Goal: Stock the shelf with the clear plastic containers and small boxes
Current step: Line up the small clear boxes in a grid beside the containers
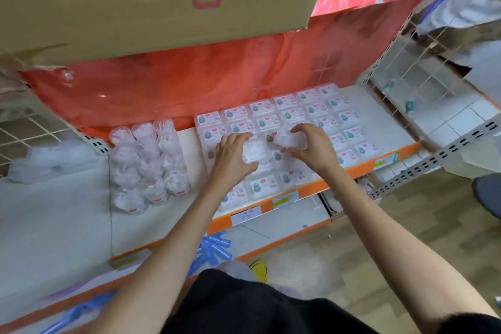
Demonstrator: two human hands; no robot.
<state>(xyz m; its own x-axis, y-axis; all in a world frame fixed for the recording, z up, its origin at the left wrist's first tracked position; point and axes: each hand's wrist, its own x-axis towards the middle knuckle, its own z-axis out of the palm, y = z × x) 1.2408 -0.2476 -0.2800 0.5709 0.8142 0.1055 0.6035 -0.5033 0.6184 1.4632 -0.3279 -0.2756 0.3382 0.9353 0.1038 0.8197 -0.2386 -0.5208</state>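
Several rows of small clear plastic boxes [291, 116] with printed labels lie flat on the white shelf [379, 116]. To their left stands a block of several clear round containers [147, 163]. My left hand [230, 157] grips one small clear box [253, 150] just above the rows. My right hand [311, 148] curls round another clear box [288, 138] beside it. The two held boxes are blurred and nearly touch.
A big cardboard carton [162, 0] hangs over the shelf from the top left. Red plastic sheeting [189, 84] lines the back. Wire grid dividers [423, 76] stand at both ends. Lower shelves with orange edges [271, 214] hold blue packets [214, 249].
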